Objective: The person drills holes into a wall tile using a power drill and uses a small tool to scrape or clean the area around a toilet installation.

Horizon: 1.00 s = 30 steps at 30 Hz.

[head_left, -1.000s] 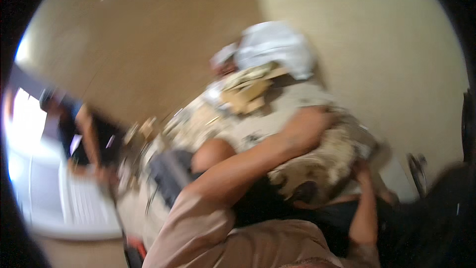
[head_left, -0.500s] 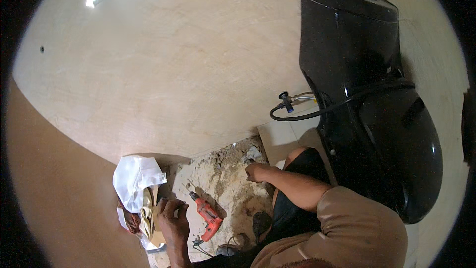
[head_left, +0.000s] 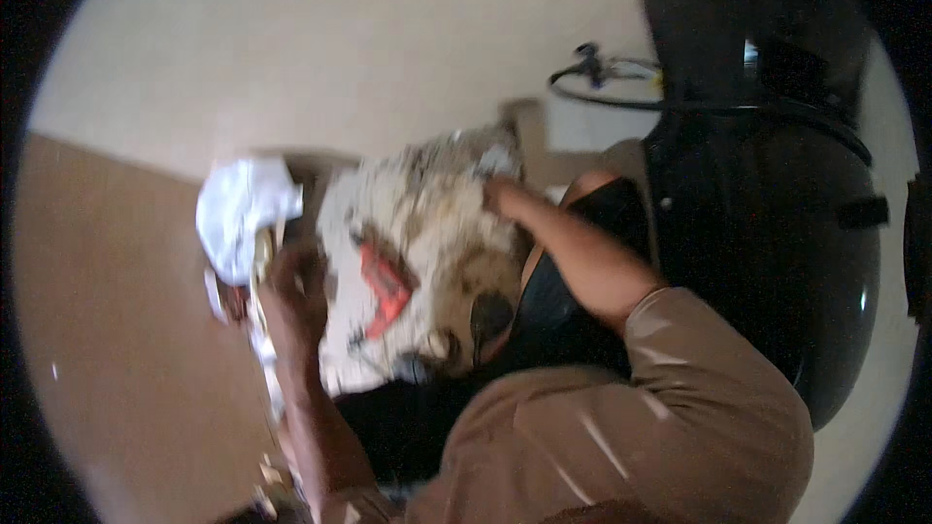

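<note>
My left hand (head_left: 296,277) is beside the white bag (head_left: 250,218) and a bundle of packaging at the left. Motion smears its fingers, and whether they hold anything does not show. To its right a red power drill (head_left: 385,293) lies on the dusty, light floor patch. My right hand (head_left: 502,196) reaches down at the patch's far right corner with its fingers curled closed. Right by it is a crumpled greyish-white piece (head_left: 498,159), perhaps plastic. What those fingers grip, if anything, is hidden.
A glossy black toilet (head_left: 748,233) stands on the right, with a black hose (head_left: 602,100) looped from a wall valve (head_left: 589,66). Loose dirt (head_left: 447,150) lies along the wall's foot. My bent leg (head_left: 607,223) is between patch and toilet. Small scraps (head_left: 272,485) lie at lower left.
The view has tipped downward, so everything sits higher in the picture, and it is blurred. My left hand remains near the bag and my right hand at the patch's corner.
</note>
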Motion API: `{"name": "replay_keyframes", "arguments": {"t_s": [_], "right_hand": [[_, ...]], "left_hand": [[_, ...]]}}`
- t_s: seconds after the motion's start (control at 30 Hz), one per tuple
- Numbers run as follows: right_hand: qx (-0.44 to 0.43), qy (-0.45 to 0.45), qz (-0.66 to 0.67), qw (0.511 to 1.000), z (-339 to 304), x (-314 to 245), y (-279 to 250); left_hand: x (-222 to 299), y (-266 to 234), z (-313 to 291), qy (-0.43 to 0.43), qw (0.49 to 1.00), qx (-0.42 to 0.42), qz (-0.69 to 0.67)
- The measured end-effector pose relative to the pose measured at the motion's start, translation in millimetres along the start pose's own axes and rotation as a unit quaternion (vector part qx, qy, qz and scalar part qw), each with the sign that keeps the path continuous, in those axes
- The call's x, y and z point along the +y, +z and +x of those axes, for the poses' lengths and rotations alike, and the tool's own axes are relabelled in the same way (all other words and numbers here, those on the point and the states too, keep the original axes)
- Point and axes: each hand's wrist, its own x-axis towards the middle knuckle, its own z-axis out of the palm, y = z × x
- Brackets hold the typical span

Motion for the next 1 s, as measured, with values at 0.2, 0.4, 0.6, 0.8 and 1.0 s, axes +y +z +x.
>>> {"name": "replay_keyframes", "arguments": {"t_s": [0.2,0.4,0.6,0.8,1.0], "right_hand": [[-0.023,-0.082,-0.186,0.979,-31.7,-2.1,-28.6],[0.002,-0.056,-0.072,0.996,-41.3,-27.7,-10.1],[-0.052,0.023,-0.029,0.998,-49.5,-32.3,-21.3],[-0.060,0.026,-0.034,0.997,-35.2,-22.2,-8.4],[-0.040,0.053,-0.032,0.997,-32.2,-12.7,-4.8]], "left_hand": [[10.7,-55.6,8.6,-0.026,0.999,-0.047,0.006],[-80.1,-72.4,0.1,-0.137,0.990,-0.013,-0.010],[-146.1,-88.8,-22.0,-0.261,0.955,-0.021,-0.139],[-131.7,-110.9,-29.8,-0.250,0.966,-0.014,-0.060],[-142.6,-111.8,-38.4,-0.221,0.973,-0.011,-0.063]]}}
